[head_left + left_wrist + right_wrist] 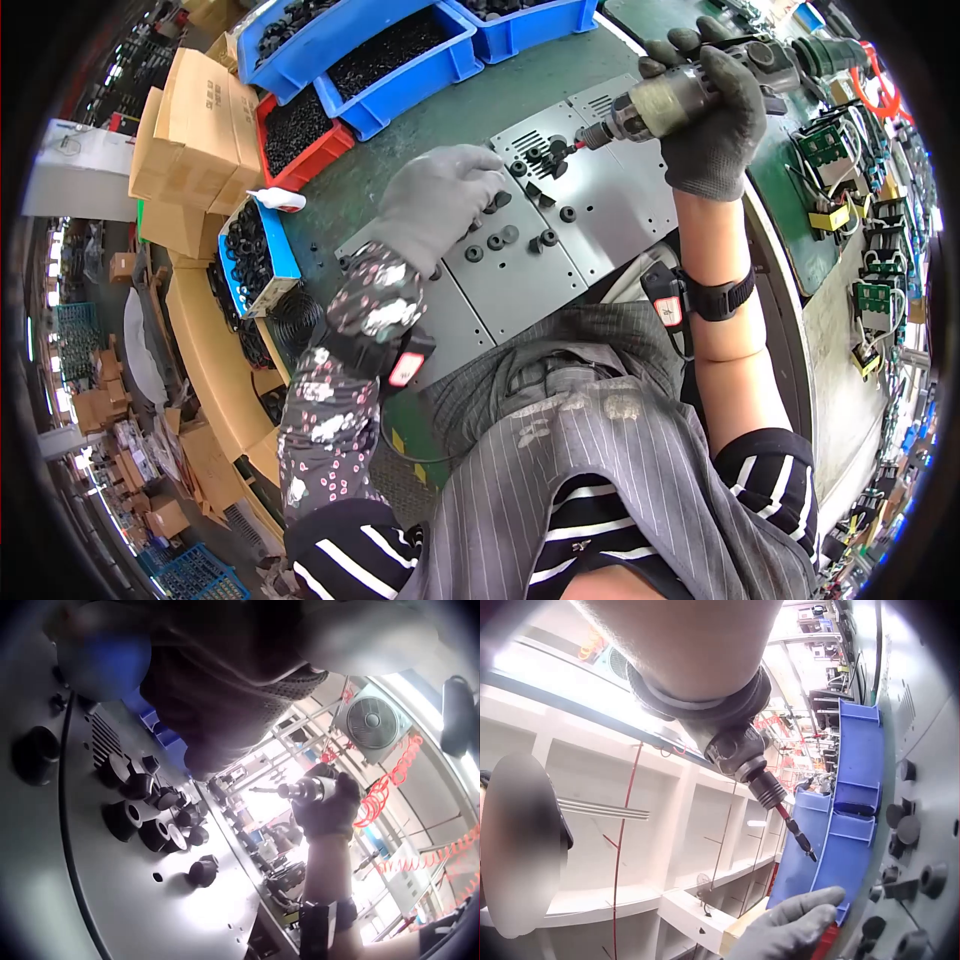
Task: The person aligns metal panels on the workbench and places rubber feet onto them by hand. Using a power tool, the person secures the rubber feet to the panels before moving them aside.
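My right hand (722, 130), in a dark glove, grips a pneumatic screwdriver (655, 104) raised over the panels' far right part. In the right wrist view its long bit (801, 838) points down toward the panels, with a red section near the chuck. Grey metal panels (500, 285) with slots and small holes lie side by side. Several black rubber feet (473, 253) are scattered on them, some clustered (139, 817) near the slots. My left hand (435, 198), in a grey glove, is low over the left panels, its fingers loosely extended, fingertips right at a rubber foot (499, 201).
Blue bins (400, 72) of small black parts stand at the back, with a red bin (300, 140) beside them. Cardboard boxes (195, 130), a white bottle (278, 199) and a blue-sided box (262, 262) are at left. Circuit boards (822, 146) line the right.
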### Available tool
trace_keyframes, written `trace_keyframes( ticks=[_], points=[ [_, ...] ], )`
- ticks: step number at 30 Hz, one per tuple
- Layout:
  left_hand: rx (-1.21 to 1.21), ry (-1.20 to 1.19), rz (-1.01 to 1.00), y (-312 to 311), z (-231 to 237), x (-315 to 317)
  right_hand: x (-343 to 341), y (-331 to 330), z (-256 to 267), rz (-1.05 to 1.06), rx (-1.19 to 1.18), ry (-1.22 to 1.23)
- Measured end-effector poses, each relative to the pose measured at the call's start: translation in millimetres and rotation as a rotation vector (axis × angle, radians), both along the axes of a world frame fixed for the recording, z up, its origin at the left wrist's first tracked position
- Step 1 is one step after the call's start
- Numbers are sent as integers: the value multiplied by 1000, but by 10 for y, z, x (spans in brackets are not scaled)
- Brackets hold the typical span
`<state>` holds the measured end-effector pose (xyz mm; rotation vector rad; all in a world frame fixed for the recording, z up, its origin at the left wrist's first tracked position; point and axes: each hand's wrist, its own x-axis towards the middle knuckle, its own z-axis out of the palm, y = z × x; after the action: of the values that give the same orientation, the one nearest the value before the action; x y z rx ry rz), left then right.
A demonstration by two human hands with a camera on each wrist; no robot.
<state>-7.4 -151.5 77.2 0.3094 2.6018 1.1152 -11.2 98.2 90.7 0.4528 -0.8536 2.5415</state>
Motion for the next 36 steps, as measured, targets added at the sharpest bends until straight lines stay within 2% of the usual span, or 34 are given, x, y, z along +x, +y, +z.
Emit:
trace_keyframes(
  ticks=[2, 4, 6, 8, 9, 11, 12, 14, 15, 18, 20, 22, 24, 25, 27, 28, 29, 34, 36],
  points=[
    [-87, -19, -14, 151, 0, -125, -33, -32, -13, -110, 94, -114],
    [-354, 103, -139, 259, -68, -223, -83, -5, -64, -46, 94, -54],
    [-372, 77, -137, 332, -33, -254, -130, -35, -79, -122, 168, -147],
    [-346, -208, -49, 390, 109, -262, -204, -59, -102, -124, 190, -153],
    [-346, -208, -52, 344, 9, -307, -235, -79, -102, -130, 219, -178],
    [-287, 315, -61, 186, -293, -418, -336, -92, -155, -135, 280, -183],
    [-287, 315, -63, 190, -311, -439, -382, -140, -144, -114, 277, -198],
    [-72, 62, 84, 175, -341, -484, -479, -285, -91, -140, 403, -182],
    [-69, 63, 88, 194, -311, -471, -448, -424, 65, -85, 292, -182],
    [-165, 30, 6, 246, -314, -442, -534, -571, 85, -59, 348, -193],
    [104, -15, -8, 196, -644, -501, -559, -648, 84, -49, 464, -181],
    [181, -38, -12, 197, -657, -509, -543, -715, 154, 32, 595, -211],
    [-44, 98, -61, 199, -616, -494, -641, -787, -17, 80, 660, -127],
    [-39, 94, -52, 213, -530, -480, -588, -846, 78, 76, 693, -155],
    [-249, 111, -82, 230, -389, -445, -691, -864, 44, 87, 795, -89],
    [-246, 109, -82, 228, -399, -436, -718, -870, 40, 79, 889, -18],
    [-279, 147, -83, 230, -411, -439, -695, -912, 21, 106, 820, -68],
    [-287, 225, -66, 234, -496, -438, -728, -948, 15, 19, 791, -105],
    [-291, 273, -74, 234, -517, -459, -735, -926, 33, 160, 840, -99]
  ],
)
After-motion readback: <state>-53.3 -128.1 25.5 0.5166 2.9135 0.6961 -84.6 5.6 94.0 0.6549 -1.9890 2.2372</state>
